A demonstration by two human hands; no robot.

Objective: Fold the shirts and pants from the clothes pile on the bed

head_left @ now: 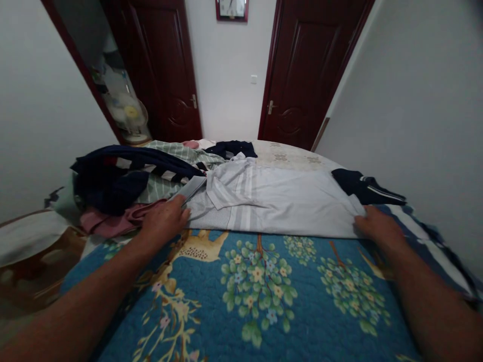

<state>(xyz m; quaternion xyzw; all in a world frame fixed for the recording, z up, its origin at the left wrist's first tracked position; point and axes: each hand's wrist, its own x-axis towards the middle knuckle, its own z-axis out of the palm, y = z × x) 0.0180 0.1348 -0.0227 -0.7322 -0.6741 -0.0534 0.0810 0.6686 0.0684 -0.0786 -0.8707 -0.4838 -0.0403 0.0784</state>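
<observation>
Remotely, I see the shirt [302, 201] lying across the far part of the quilt [317, 311], the left hand [164, 218] and right hand [381, 226] each pinching an opposite end in its grip, and I judge this straightening step calls next for even tension.

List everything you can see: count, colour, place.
Shirt: one, pale grey, between hands
Quilted cover: one, blue, nearest
Tablecloth: one, cream, beyond shirt
Trimmed garment: one, navy, left pile
Striped cloth: count unclear, green, left pile
Lower garment: one, pink, left pile
Far garment: one, navy, back edge
White-lined garment: one, dark, right
Banded garment: one, blue and white, right
Furniture: one, pale-topped, left edge
Doors: two, dark red, far wall
Clock: one, red frame, between doors
Switch: one, white, below clock
Fan: one, pale, left doorway
Left hand: one, gripping shirt's left end
Right hand: one, gripping shirt's right end
</observation>
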